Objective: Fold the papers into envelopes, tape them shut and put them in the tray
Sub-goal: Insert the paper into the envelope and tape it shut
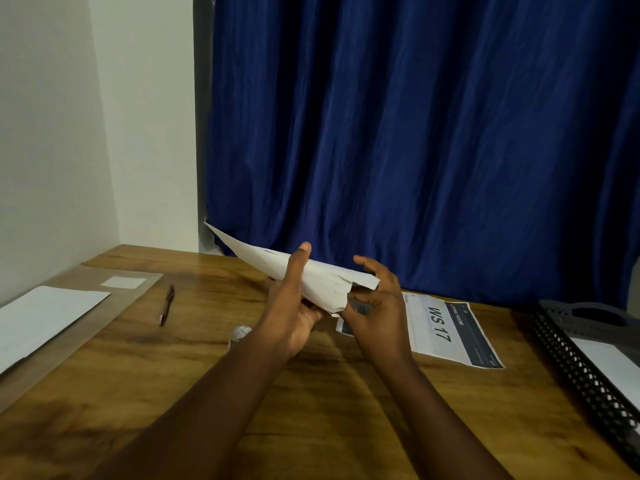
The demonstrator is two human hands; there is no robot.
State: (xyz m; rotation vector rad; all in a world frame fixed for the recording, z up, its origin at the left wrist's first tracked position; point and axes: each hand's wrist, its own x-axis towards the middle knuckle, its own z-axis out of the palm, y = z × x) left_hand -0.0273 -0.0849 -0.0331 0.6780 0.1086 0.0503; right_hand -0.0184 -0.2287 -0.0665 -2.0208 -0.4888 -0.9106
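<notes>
A folded white paper (263, 259) is held in the air above the wooden table (311, 393), its long point aimed to the back left. My left hand (291, 306) grips it from below with the thumb on top. My right hand (375, 306) is at the paper's near right end, fingers curled under the torn-looking edge and pinching something small and clear, possibly tape. A black mesh tray (568, 355) stands at the right edge with a white sheet inside. More white paper (45, 317) lies at the left.
A pen (167, 304) lies on the table left of my hands. A printed sheet marked WS 17 (446, 330) lies under my right hand. A small whitish roll (241, 332) peeks out beside my left wrist. A blue curtain (415, 133) hangs behind the table.
</notes>
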